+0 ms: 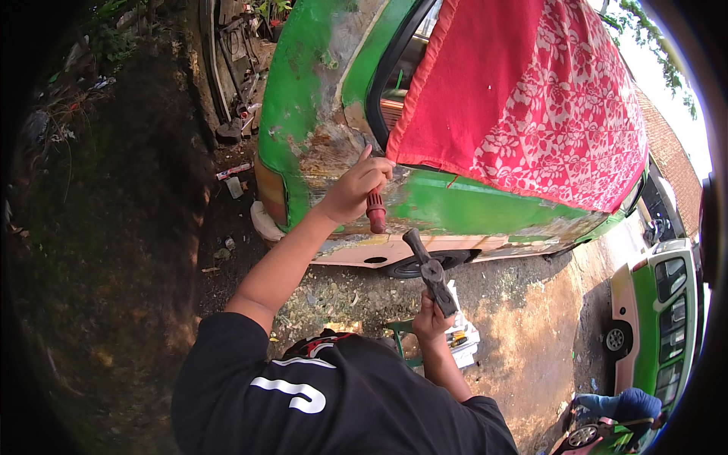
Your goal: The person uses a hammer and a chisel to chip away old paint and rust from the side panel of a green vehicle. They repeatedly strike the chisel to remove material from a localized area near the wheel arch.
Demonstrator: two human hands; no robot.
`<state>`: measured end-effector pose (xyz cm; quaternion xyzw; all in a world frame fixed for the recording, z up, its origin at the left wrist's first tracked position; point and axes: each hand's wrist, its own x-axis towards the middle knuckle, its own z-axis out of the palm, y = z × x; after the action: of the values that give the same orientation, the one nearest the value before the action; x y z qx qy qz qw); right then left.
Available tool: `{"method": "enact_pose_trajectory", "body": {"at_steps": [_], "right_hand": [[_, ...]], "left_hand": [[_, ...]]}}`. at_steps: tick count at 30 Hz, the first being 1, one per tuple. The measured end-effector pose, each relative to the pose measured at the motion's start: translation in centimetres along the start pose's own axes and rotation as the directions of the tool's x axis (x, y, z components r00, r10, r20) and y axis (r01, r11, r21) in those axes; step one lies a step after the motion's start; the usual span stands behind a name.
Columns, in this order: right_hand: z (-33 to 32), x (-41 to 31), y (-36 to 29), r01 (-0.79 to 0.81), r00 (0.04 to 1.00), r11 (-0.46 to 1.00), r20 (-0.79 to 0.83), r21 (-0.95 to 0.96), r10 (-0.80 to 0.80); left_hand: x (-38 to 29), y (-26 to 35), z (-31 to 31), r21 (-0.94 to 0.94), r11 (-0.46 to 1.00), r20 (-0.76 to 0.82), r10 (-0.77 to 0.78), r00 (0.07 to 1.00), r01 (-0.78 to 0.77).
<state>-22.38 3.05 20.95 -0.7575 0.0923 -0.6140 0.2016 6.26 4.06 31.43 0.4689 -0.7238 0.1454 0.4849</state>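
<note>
My left hand (358, 187) grips a red-handled tool, probably a screwdriver or chisel, whose handle (376, 213) points back towards me. Its blade is hidden behind my fingers, close to the lower corner of the black window rubber (373, 111). Around it the green van body (449, 199) shows scraped paint, filler and rust-brown patches (330, 151). In my right hand (432, 321) is a hammer with a dark metal head (431, 270), held up a little below the red handle and apart from it.
A red floral cloth (512, 96) hangs over the van's side window. Behind my right hand, a green stool (401, 325) stands beside papers and tools (463, 341). To the right are a second green van (654, 318) and a bent-over person (631, 406). Litter (233, 185) lies by the rear corner.
</note>
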Motion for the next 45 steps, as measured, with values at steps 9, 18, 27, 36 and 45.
{"method": "enact_pose_trajectory", "body": {"at_steps": [9,18,27,36,45], "right_hand": [[-0.1,0.8,-1.0,0.078,0.992,0.997,0.097,-0.023,-0.076],[0.2,1.2,-1.0,0.102,0.994,0.994,0.037,0.027,-0.103],[-0.8,0.7,-0.8,-0.060,0.993,0.998,0.100,0.004,0.059],[-0.9,1.2,-0.6,-0.088,0.984,0.996,0.158,0.018,0.084],[-0.8,1.6,-0.5,-0.026,0.988,1.000,0.153,-0.013,0.027]], "left_hand": [[-0.2,0.0,-0.2,-0.007,1.000,0.014,-0.022,1.000,0.022],[0.2,0.3,0.0,-0.009,0.999,0.004,-0.042,0.999,0.042],[-0.4,0.4,0.7,0.029,0.999,-0.013,-0.024,1.000,0.024],[-0.5,0.3,0.6,0.008,1.000,-0.035,-0.024,0.999,0.025],[-0.6,0.0,0.3,0.012,1.000,-0.024,-0.008,1.000,0.008]]}}
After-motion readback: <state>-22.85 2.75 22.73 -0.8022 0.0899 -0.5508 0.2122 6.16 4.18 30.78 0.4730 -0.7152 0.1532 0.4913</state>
